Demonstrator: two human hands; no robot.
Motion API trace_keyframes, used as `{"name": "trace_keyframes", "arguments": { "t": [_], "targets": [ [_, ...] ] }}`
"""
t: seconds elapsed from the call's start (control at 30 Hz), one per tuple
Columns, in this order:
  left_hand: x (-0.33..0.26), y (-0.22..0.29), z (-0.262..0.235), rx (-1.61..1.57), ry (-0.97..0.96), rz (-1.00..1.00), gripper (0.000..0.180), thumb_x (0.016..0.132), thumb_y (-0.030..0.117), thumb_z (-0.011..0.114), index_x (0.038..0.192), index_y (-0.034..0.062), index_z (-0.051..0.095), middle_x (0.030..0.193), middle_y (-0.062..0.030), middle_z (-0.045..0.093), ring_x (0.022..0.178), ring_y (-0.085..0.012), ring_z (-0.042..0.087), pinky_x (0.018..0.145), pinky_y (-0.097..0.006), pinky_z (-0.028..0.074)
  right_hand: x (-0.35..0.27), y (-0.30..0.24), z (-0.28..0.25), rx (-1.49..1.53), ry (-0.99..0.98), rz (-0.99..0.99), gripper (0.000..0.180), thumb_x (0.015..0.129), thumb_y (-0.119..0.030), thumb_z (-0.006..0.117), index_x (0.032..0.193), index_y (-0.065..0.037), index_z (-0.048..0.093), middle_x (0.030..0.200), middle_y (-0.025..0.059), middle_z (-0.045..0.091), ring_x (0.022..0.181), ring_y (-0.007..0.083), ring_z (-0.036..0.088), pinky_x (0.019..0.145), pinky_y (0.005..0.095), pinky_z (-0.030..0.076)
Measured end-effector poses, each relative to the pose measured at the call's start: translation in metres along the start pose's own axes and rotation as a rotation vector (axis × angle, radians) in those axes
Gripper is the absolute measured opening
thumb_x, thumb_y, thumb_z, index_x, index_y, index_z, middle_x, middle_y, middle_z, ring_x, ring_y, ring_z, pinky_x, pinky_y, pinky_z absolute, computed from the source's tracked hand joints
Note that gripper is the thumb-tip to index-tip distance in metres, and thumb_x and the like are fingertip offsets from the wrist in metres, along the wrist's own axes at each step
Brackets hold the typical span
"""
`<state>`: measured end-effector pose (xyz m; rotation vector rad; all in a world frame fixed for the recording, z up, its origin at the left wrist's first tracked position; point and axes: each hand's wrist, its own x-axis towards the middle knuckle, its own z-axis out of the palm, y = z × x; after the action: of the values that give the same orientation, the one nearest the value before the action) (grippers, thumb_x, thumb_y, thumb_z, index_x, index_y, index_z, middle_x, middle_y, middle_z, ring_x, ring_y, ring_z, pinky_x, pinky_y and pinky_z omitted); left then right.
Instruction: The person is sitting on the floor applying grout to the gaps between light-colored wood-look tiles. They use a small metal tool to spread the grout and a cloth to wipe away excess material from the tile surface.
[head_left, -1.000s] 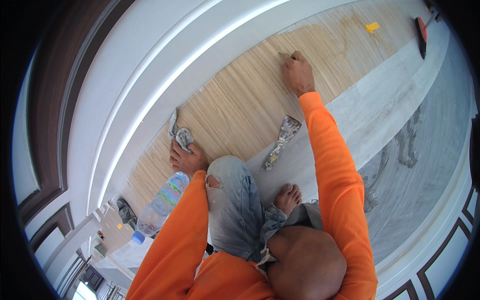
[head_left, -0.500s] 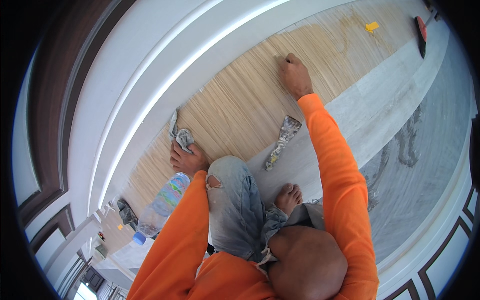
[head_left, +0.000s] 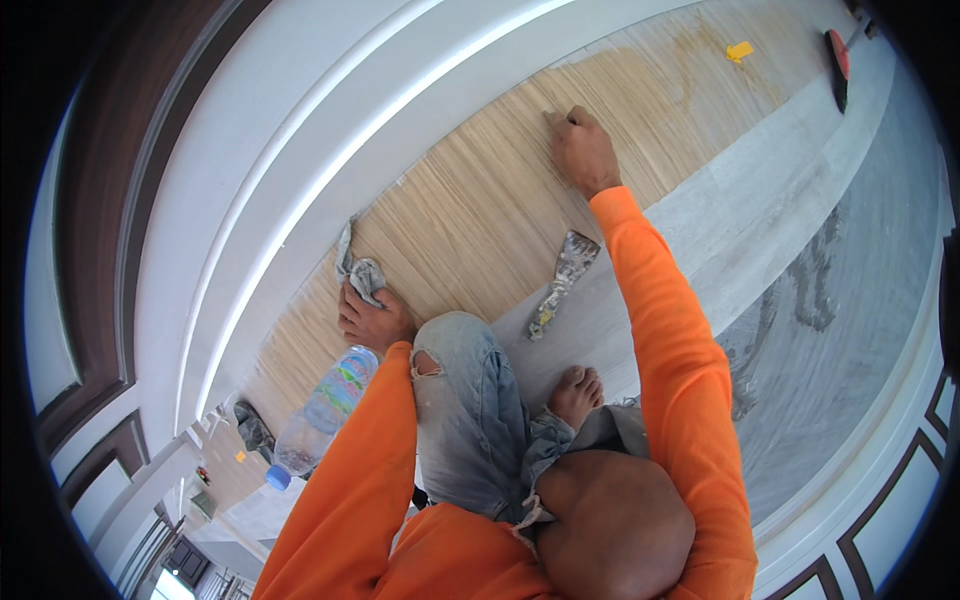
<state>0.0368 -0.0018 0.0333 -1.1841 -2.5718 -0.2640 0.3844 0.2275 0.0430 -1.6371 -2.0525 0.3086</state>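
My right hand [head_left: 586, 150] is closed and pressed down on the wood-look floor strip [head_left: 470, 235], toward its far side. Whatever its fingers hold, if anything, is hidden under them. My left hand [head_left: 376, 322] rests near the wall edge of the same strip, with a crumpled grey rag [head_left: 366, 280] gripped between thumb and fingers. Between my hands, closer to me, lies a putty-smeared scraper [head_left: 566, 284], its wide blade pointing away. A clear plastic bottle [head_left: 325, 412] with a blue cap lies beside my left forearm.
A white stepped wall base [head_left: 330, 150] curves along the left of the strip. Far off are a yellow arrow marker [head_left: 739, 51] and a red-and-black tool [head_left: 838, 72]. A dark object [head_left: 254, 428] lies past the bottle. Grey smeared floor [head_left: 820, 330] spreads at right.
My right hand has slid slightly left across the strip, still closed. My left hand and the rag stay in nearly the same place.
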Motion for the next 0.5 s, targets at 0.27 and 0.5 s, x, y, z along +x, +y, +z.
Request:
{"name": "trace_keyframes", "arguments": {
  "t": [0.27,0.5],
  "targets": [
    [-0.001,-0.001,0.0,-0.009,0.005,0.005,0.058,0.089,0.032,0.056,0.145,0.0166,0.061,0.143,-0.0024,0.063,0.122,-0.0331,0.056,0.101,-0.049,0.041,0.004,0.003,-0.012,-0.017,0.002,0.083,0.018,0.095,-0.006,0.059,0.107,0.001,0.071,0.101,0.0214,0.066,0.096,0.0412,0.068,0.086,0.0493,0.059],
    [0.0,0.002,0.002,-0.029,-0.014,-0.004,0.058,0.09,0.032,0.056,0.145,0.0167,0.061,0.144,-0.0018,0.062,0.121,-0.0327,0.056,0.1,-0.048,0.041,-0.013,0.019,-0.012,-0.007,0.057,0.0,0.019,0.093,-0.005,0.059,0.108,-0.001,0.07,0.099,0.0209,0.066,0.093,0.0411,0.067,0.083,0.0478,0.058]
  ]
}}
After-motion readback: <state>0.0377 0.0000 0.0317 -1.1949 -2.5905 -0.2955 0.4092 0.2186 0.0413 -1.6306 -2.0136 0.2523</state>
